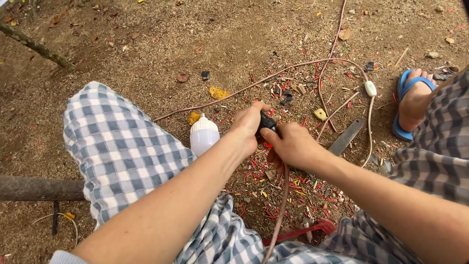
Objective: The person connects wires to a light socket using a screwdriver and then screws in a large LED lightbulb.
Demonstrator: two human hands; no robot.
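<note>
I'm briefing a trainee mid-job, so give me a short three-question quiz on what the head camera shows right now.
1. True or false: both hands grip the same small black part.
2. Which lies on the ground just beside the left hand? A) a white bulb B) a blue sandal C) a metal blade
3. Fill in: the cord running down from the right hand is ____ in colour.

Key
1. True: the left hand and the right hand both close on the black part.
2. A: the white bulb is next to it; the blue sandal and the metal blade lie on the right-hand side.
3. Brown: the cord.
</note>
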